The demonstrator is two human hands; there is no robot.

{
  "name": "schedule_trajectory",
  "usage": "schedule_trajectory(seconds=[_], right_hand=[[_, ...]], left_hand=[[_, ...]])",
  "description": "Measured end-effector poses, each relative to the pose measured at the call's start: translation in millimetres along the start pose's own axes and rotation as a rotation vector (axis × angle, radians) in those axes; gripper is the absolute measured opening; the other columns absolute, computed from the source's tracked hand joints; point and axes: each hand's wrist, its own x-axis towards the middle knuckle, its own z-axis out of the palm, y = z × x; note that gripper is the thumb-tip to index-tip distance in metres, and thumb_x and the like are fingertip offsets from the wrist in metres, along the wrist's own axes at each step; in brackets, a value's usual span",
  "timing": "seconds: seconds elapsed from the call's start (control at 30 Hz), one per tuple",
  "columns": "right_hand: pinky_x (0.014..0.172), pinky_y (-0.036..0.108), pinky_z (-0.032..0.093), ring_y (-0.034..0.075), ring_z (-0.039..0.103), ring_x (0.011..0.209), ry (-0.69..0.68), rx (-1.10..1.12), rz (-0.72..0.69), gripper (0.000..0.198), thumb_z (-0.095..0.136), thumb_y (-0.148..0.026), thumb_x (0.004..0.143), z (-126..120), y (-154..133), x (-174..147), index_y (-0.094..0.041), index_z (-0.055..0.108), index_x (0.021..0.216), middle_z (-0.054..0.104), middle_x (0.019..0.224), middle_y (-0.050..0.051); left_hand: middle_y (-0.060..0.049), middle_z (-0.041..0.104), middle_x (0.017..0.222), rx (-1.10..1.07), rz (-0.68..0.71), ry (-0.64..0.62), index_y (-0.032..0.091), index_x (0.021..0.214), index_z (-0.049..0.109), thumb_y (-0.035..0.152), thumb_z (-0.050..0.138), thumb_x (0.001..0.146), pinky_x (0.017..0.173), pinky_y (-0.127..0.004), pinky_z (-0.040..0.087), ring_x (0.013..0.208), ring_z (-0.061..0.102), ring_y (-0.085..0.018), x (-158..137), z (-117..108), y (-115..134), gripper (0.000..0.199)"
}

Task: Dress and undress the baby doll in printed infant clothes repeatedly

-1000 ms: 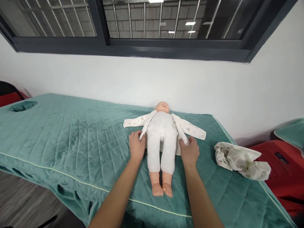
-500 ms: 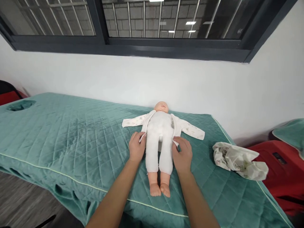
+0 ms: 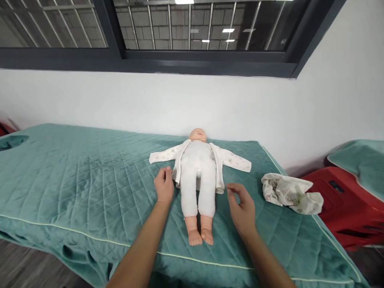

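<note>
A baby doll (image 3: 198, 160) lies on its back with its head toward the wall, its white cloth body and legs showing and its feet bare. Its white printed jacket (image 3: 220, 172) is spread apart at the front, sleeves out to both sides. My left hand (image 3: 164, 186) is closed with curled fingers beside the jacket's left panel; I see no cloth in it. To the right of the other panel, my right hand (image 3: 242, 204) is apart from the jacket, fingers loosely bent and holding nothing.
The doll lies on a bed with a green quilted cover (image 3: 99, 180). A crumpled white printed cloth (image 3: 291, 194) rests near the bed's right edge. Beyond it stands a red plastic chair (image 3: 336, 200). A white wall and dark-framed window (image 3: 192, 64) are behind.
My right hand has let go of the jacket's edge and moved right. My left hand has drawn outward from the other edge. The jacket's front panels now hang wider, and the view has shifted slightly.
</note>
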Motion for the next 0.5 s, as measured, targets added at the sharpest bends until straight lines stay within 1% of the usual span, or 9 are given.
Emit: schedule_trajectory(seconds=[0.1,0.17,0.2,0.23,0.3,0.37,0.43,0.47,0.5], right_hand=[[0.097,0.044,0.046,0.027,0.060,0.107,-0.048,-0.326,-0.134,0.025,0.053,-0.029,0.089,-42,21,18,-0.025,0.064,0.111,0.067,0.112,0.009],[0.104,0.050,0.041,0.032,0.056,0.119,-0.176,-0.639,-0.199,0.034,0.052,-0.025,0.087,-72,36,29,-0.022,0.062,0.119,0.065,0.123,0.013],[0.108,0.054,0.037,0.035,0.052,0.125,-0.230,-0.811,-0.212,0.038,0.052,-0.023,0.086,-86,43,33,-0.020,0.061,0.122,0.063,0.128,0.015],[0.110,0.058,0.033,0.038,0.048,0.130,-0.250,-0.965,-0.209,0.039,0.052,-0.023,0.085,-99,49,37,-0.018,0.060,0.124,0.061,0.132,0.018],[0.105,0.061,0.035,0.041,0.047,0.130,-0.290,-1.152,-0.193,0.038,0.052,-0.023,0.087,-121,59,43,-0.016,0.060,0.123,0.061,0.132,0.021],[0.093,0.057,0.043,0.040,0.056,0.119,-0.363,-1.163,-0.155,0.036,0.050,-0.020,0.086,-136,66,51,-0.017,0.063,0.120,0.063,0.129,0.022],[0.082,0.048,0.046,0.035,0.065,0.100,-0.385,-0.999,-0.068,0.030,0.055,-0.016,0.081,-144,69,64,-0.018,0.069,0.107,0.070,0.116,0.019],[0.077,0.043,0.047,0.031,0.067,0.089,-0.346,-0.894,-0.023,0.024,0.060,-0.016,0.077,-144,67,71,-0.019,0.072,0.097,0.073,0.105,0.017],[0.072,0.039,0.047,0.027,0.067,0.079,-0.271,-0.797,0.025,0.016,0.066,-0.017,0.072,-143,64,77,-0.020,0.073,0.085,0.075,0.093,0.013]], left_hand=[[0.003,0.053,0.059,-0.007,-0.012,0.003,0.019,0.065,0.057,0.043,0.051,0.093,0.061,-0.024,0.036,0.061,0.047,-0.013,0,0,2,0.038],[0.004,0.049,0.056,-0.020,-0.031,0.015,0.019,0.063,0.055,0.043,0.052,0.093,0.060,-0.024,0.034,0.059,0.044,-0.012,-1,-1,3,0.039],[0.004,0.047,0.056,-0.028,-0.041,0.023,0.019,0.062,0.054,0.043,0.052,0.093,0.059,-0.024,0.034,0.059,0.043,-0.012,-3,-1,5,0.039],[0.005,0.045,0.055,-0.034,-0.048,0.027,0.019,0.062,0.054,0.043,0.052,0.093,0.059,-0.024,0.033,0.058,0.041,-0.012,-4,-2,6,0.039],[0.005,0.044,0.055,-0.036,-0.044,0.014,0.019,0.061,0.052,0.042,0.052,0.092,0.060,-0.024,0.032,0.058,0.040,-0.012,-10,-7,9,0.039],[0.005,0.042,0.055,-0.026,-0.029,-0.022,0.020,0.061,0.052,0.042,0.052,0.093,0.060,-0.025,0.031,0.056,0.038,-0.011,-19,-16,12,0.039],[0.005,0.040,0.054,-0.013,-0.021,-0.065,0.020,0.061,0.053,0.044,0.052,0.093,0.058,-0.025,0.029,0.055,0.037,-0.011,-31,-30,15,0.040],[0.005,0.040,0.054,-0.006,-0.024,-0.084,0.020,0.062,0.054,0.045,0.052,0.093,0.057,-0.025,0.029,0.054,0.037,-0.011,-37,-38,16,0.040],[0.005,0.041,0.054,0.002,-0.029,-0.105,0.020,0.063,0.054,0.046,0.052,0.093,0.057,-0.026,0.028,0.054,0.037,-0.011,-45,-46,18,0.040]])
